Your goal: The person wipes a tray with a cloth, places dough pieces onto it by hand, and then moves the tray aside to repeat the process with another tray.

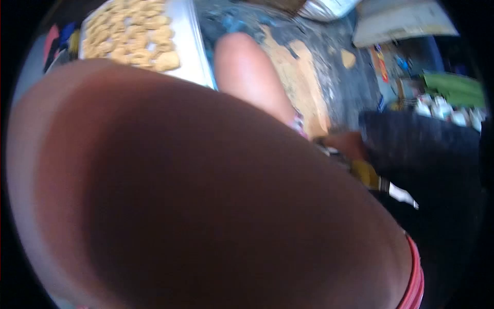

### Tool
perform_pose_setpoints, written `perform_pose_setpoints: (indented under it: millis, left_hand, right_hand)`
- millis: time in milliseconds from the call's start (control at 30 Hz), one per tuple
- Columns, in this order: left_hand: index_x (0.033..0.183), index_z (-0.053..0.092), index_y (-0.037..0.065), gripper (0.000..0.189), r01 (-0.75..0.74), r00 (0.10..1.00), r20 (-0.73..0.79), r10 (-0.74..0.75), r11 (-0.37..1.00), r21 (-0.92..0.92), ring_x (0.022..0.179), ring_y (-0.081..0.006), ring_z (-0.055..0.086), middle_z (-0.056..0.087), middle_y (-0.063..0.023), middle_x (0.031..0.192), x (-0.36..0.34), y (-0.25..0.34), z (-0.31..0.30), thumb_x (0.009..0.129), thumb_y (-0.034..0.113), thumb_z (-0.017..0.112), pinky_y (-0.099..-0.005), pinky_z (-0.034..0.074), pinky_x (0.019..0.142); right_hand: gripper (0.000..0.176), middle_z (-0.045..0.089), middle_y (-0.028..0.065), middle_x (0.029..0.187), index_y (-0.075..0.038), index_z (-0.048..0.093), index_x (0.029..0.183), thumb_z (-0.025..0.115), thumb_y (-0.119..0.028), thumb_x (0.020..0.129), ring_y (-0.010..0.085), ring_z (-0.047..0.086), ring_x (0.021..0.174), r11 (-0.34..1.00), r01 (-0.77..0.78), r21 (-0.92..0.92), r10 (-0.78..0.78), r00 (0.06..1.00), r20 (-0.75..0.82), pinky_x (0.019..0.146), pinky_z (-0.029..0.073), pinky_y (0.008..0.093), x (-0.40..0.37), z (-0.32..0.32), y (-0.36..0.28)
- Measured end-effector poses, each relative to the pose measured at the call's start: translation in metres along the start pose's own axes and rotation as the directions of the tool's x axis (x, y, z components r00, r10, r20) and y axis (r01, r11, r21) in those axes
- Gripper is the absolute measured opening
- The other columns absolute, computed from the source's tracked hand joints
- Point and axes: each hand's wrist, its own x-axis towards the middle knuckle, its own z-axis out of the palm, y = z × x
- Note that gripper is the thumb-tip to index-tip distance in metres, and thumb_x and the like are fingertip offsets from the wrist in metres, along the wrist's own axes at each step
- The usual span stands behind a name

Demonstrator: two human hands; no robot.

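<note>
A bare arm (221, 190), very close to the camera and blurred, fills much of the view. Which arm it is I cannot tell, and no hand or fingers show on it. A red-pink band (414, 275) circles it at the lower right. Beyond it is another bare limb (252, 72), with patterned cloth or a band (298, 123) near its lower end. By that end lies a blurred brown shape (347, 144), too unclear to name, beside a yellow object (364, 174) and a bright pointed piece (403, 195). Neither of my hands can be made out.
Several light-brown rounded pieces lie on a white tray (190, 38) at the upper left. A tan patch (306, 77) marks the dark, worn surface (342, 92). On the right are a dark block-like shape (422, 149), a green item (453, 88) and white bundles (442, 109).
</note>
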Motion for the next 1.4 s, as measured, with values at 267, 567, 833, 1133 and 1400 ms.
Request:
perform_pose_setpoints:
  millis: [267, 567, 833, 1133, 1400]
  left_hand:
    - [0.105, 0.059, 0.001, 0.023, -0.052, 0.817, -0.576, 0.002, 0.996, -0.070, 0.087, -0.0167, 0.050, 0.055, -0.0077, 0.100, 0.023, 0.052, -0.036, 0.082, 0.007, 0.061, -0.0285, 0.042, 0.078]
    - [0.111, 0.058, 0.001, 0.031, -0.169, 0.842, -0.529, 0.102, 0.983, -0.079, 0.117, -0.0335, 0.044, 0.048, -0.0187, 0.125, 0.026, 0.082, -0.058, 0.084, 0.016, 0.060, -0.0420, 0.033, 0.100]
    - [0.105, 0.063, 0.013, 0.032, -0.436, 0.861, -0.223, 0.457, 0.889, 0.138, 0.117, -0.0282, 0.047, 0.059, -0.0052, 0.111, 0.021, 0.131, -0.051, 0.074, 0.016, 0.071, -0.0420, 0.030, 0.096]
    - [0.088, 0.067, 0.013, 0.018, -0.372, 0.865, -0.280, 0.418, 0.906, 0.201, 0.100, -0.0194, 0.051, 0.059, 0.0009, 0.088, 0.032, 0.141, -0.027, 0.071, 0.018, 0.072, -0.0416, 0.031, 0.089]
    - [0.108, 0.059, 0.013, 0.035, -0.367, 0.873, -0.283, 0.397, 0.917, 0.155, 0.113, -0.0268, 0.046, 0.051, -0.0084, 0.115, 0.026, 0.136, -0.027, 0.077, 0.028, 0.067, -0.0464, 0.029, 0.094]
  right_hand:
    - [0.022, 0.068, 0.0133, 0.089, -0.010, 0.071, 0.088, 0.070, -0.015, 0.066, 0.0301, 0.066, 0.085, 0.899, 0.429, -0.083, -0.389, 0.872, 0.299, 0.069, 0.052, 0.0426, 0.022, -0.079, 0.097]
    - [0.048, 0.052, 0.0160, 0.125, -0.008, 0.051, 0.125, 0.060, -0.033, 0.085, 0.0308, 0.045, 0.121, 0.960, 0.066, -0.272, -0.088, 0.994, -0.069, 0.107, 0.028, 0.0440, -0.050, -0.103, 0.204]
    - [0.022, 0.057, 0.0092, 0.101, -0.007, 0.062, 0.093, 0.066, -0.021, 0.077, 0.0281, 0.052, 0.101, 0.971, 0.222, -0.089, -0.210, 0.970, 0.126, 0.090, 0.035, 0.0399, -0.051, -0.114, 0.192]
    - [0.025, 0.058, 0.0116, 0.110, -0.007, 0.063, 0.100, 0.067, -0.018, 0.077, 0.0311, 0.052, 0.106, 0.985, 0.141, -0.097, -0.130, 0.986, 0.106, 0.092, 0.037, 0.0396, -0.051, -0.103, 0.202]
    - [0.062, 0.035, 0.0169, 0.143, -0.010, 0.038, 0.138, 0.061, -0.029, 0.084, 0.0324, 0.033, 0.133, 0.953, 0.126, -0.277, -0.078, 0.981, 0.180, 0.110, 0.015, 0.0532, -0.053, -0.087, 0.203]
